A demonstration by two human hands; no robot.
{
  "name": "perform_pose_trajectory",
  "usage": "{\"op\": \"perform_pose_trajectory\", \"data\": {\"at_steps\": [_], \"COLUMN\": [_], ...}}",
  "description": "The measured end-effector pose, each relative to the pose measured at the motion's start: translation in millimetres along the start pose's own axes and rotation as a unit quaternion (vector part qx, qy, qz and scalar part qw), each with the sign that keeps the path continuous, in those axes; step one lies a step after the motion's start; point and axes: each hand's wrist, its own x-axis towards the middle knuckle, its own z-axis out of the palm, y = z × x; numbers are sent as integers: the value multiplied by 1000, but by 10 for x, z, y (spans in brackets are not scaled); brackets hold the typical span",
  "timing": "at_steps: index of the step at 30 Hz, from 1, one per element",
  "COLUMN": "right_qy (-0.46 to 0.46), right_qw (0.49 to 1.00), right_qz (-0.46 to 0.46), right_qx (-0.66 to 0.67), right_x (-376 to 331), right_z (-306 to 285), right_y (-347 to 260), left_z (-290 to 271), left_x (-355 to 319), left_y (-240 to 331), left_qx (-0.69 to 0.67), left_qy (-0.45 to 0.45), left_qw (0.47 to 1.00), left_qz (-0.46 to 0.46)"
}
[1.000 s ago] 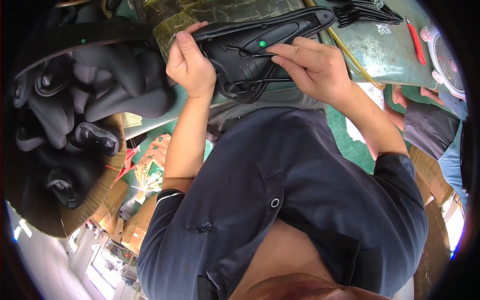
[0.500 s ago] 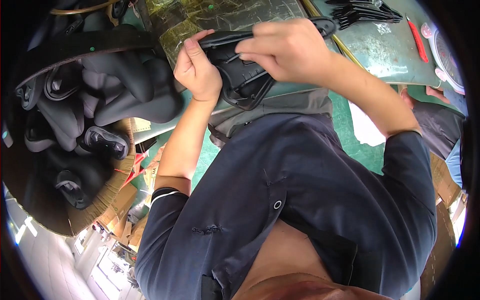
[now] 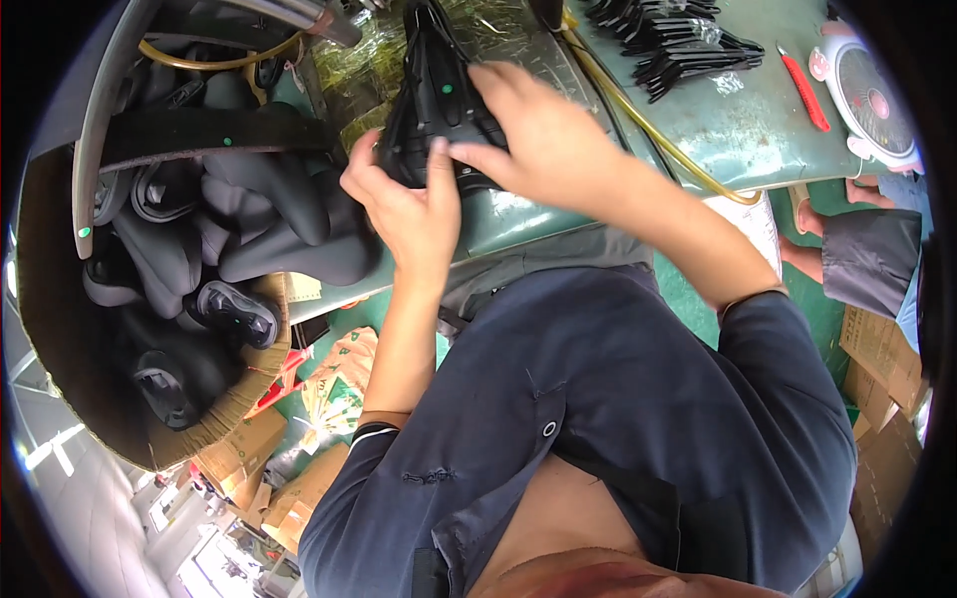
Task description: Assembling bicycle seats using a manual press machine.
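Both hands grip one black bicycle saddle (image 3: 436, 95), held underside-up over the green table's (image 3: 738, 140) near edge. The left hand (image 3: 404, 204) clamps its near end, thumb on top; the right hand (image 3: 538, 130) closes over its side — fingers spread across the rails. Left of the left hand, a cardboard bin (image 3: 60, 329) holds more black saddles (image 3: 249, 214). Beyond the right hand lie black metal rails (image 3: 678, 45) and a red utility knife (image 3: 802, 88).

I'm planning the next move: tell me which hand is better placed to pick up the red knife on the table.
Right, probably. The right hand lies on the black saddle on the side nearer the red knife. The left hand grips the saddle's near end, farther from the knife.
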Motion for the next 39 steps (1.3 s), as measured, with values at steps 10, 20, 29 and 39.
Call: {"op": "perform_pose_trajectory", "data": {"at_steps": [10, 20, 29, 39], "right_qy": [124, 165, 23, 104], "right_qw": [991, 986, 979, 967], "right_qz": [-3, 0, 130, 11], "right_qx": [-44, -6, 156, 232], "right_x": [560, 557, 537, -527], "right_z": [592, 568, 142, -133], "right_y": [305, 267, 172, 858], "left_z": [433, 483, 93, -649], "left_x": [755, 737, 819, 419], "left_y": [-357, -436, -231, 573], "left_qx": [0, -10, 21, -494], "left_qy": [88, 128, -58, -312], "left_qw": [985, 981, 997, 784], "left_qz": [146, 144, -49, -209]}}
